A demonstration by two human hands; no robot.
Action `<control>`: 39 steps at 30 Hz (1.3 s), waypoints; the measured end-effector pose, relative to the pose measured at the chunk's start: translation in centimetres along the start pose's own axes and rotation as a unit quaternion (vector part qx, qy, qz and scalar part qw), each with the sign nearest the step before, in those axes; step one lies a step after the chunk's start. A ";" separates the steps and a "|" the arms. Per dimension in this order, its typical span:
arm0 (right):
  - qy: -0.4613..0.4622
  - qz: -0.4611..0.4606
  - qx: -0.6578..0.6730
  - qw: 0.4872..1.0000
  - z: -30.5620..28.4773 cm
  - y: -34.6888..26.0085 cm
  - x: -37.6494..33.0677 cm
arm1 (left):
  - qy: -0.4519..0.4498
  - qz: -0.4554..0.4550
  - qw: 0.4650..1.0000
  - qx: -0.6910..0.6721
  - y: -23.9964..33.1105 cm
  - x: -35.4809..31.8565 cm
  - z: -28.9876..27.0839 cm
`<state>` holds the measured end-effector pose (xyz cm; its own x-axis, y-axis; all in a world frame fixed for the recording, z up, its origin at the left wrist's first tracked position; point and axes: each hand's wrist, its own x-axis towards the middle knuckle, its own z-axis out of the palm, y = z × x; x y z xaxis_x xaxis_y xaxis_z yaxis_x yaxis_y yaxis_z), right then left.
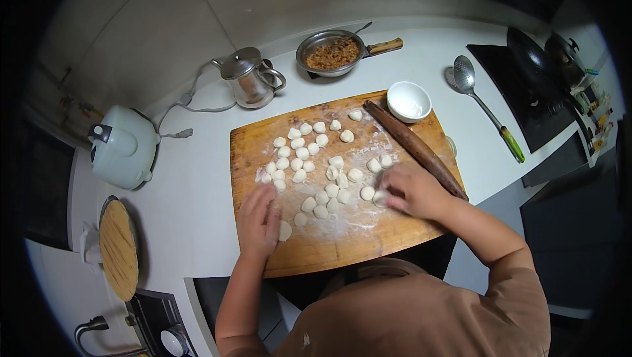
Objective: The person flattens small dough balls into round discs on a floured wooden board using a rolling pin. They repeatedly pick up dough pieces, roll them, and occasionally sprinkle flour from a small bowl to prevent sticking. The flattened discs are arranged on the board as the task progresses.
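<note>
Small white dough pieces (302, 153) lie in loose clusters on a floured wooden board (316, 251). My left hand (258, 220) rests low over the board's left side, fingers slightly bent and thumb apart. Its fingertips are by the lowest pieces of the left cluster, and a flattened dough disc (284, 230) lies beside the thumb. On the right, my right hand (416, 189) is curled, with thumb and fingers at a dough piece (380, 198). Part of that piece is hidden by the fingers. A dark rolling pin (415, 146) lies slantwise beyond this hand.
A white bowl (409, 101) stands at the board's far right corner. Behind are a pan of brown filling (332, 54) with a spoon and a metal kettle (253, 80). A slotted spoon (464, 74) lies right; a pale green rice cooker (124, 149) stands left.
</note>
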<state>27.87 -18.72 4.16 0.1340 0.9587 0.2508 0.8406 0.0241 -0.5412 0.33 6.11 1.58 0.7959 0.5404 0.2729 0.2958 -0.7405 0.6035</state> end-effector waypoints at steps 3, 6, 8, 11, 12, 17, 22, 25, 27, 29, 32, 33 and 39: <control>-0.011 0.016 0.011 1.000 1.2 -0.3 -2.0 | -0.062 0.001 0.998 0.002 1.0 -2.0 -0.5; 0.017 0.018 -0.043 0.999 1.5 -0.2 -1.6 | -0.098 0.080 0.991 0.042 0.9 -3.0 -0.8; 0.043 0.011 -0.072 0.996 1.3 0.3 -1.0 | -0.098 0.102 0.986 0.089 -0.1 -3.1 -0.9; 0.119 0.054 -0.143 0.981 1.9 0.8 -0.5 | -0.037 0.077 0.989 0.117 -1.9 -2.5 -0.6; 0.139 0.036 -0.123 0.982 2.0 0.2 0.1 | 0.005 0.081 0.991 0.105 -2.1 -1.9 -0.3; 0.067 0.000 -0.018 0.998 3.5 -2.2 0.3 | -0.050 0.086 0.993 0.065 3.0 -0.9 1.4; -0.025 0.029 -0.008 0.999 2.6 -1.4 -0.7 | -0.090 0.012 0.995 0.028 3.2 -2.5 1.9; -0.133 0.076 -0.035 0.988 -0.1 -2.0 -1.0 | -0.113 -0.037 0.993 -0.020 3.5 -3.5 1.1; -0.048 0.023 -0.062 0.997 -0.1 -2.3 -0.3 | -0.076 -0.038 0.996 -0.030 4.3 -3.4 0.4; -0.011 -0.021 -0.081 0.996 0.7 -2.9 0.9 | -0.038 0.018 0.999 0.009 4.3 -2.7 0.8; -0.062 -0.065 -0.099 0.991 3.7 -2.7 3.3 | -0.050 0.132 0.983 0.115 3.8 -1.1 3.5; -0.069 -0.069 -0.100 0.990 4.5 -2.3 3.4 | -0.082 0.149 0.975 0.143 4.1 -0.7 4.5; -0.097 -0.096 -0.100 0.986 5.9 -1.2 2.9 | -0.174 0.187 0.952 0.168 3.7 -0.3 5.7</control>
<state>24.13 -14.29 0.84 -0.1238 0.9787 0.1637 0.9303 0.1719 -0.3242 4.24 0.93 -0.52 0.9883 0.0926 0.1211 0.0636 -0.9725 0.2241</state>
